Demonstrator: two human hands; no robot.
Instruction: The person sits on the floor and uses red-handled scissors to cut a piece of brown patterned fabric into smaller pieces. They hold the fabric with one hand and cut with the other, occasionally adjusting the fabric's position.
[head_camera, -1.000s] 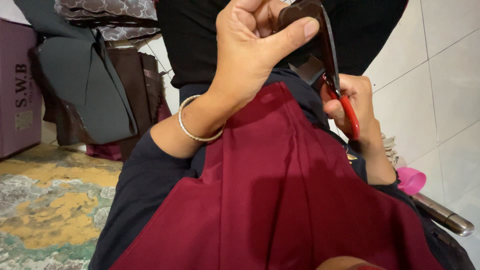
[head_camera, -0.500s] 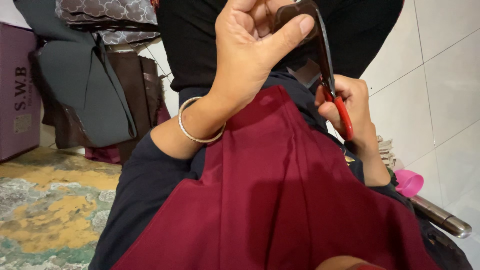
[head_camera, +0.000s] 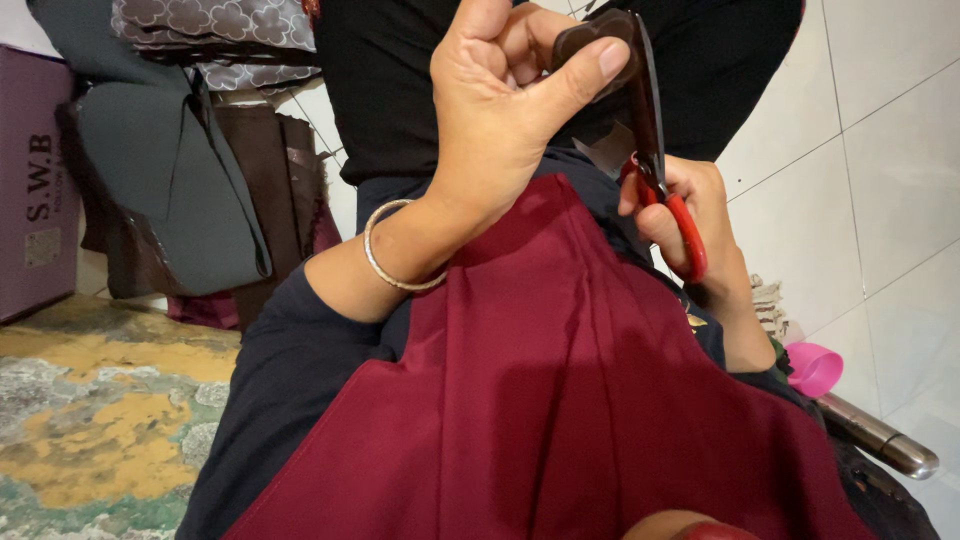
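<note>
The fingers (head_camera: 520, 50) of the left hand (head_camera: 500, 110) are curling tightly, with the thumb (head_camera: 585, 75) pressing a small dark brown piece (head_camera: 595, 30) against them, so the piece is being pinched at the top of the view. The right hand (head_camera: 690, 230) is gripping the red handles of the scissors (head_camera: 660, 170), its fingers closed through the loops; the dark blades are running up just beside the piece, touching or nearly touching its right edge. Compared with a second ago, the right hand is sitting a little higher and closer to the left, and the blades are lying nearer the piece, which suggests the trimming is continuing along that edge. A bangle (head_camera: 385, 265) is circling the left wrist. Maroon cloth (head_camera: 560, 400) is draping over the lap below both hands.
</note>
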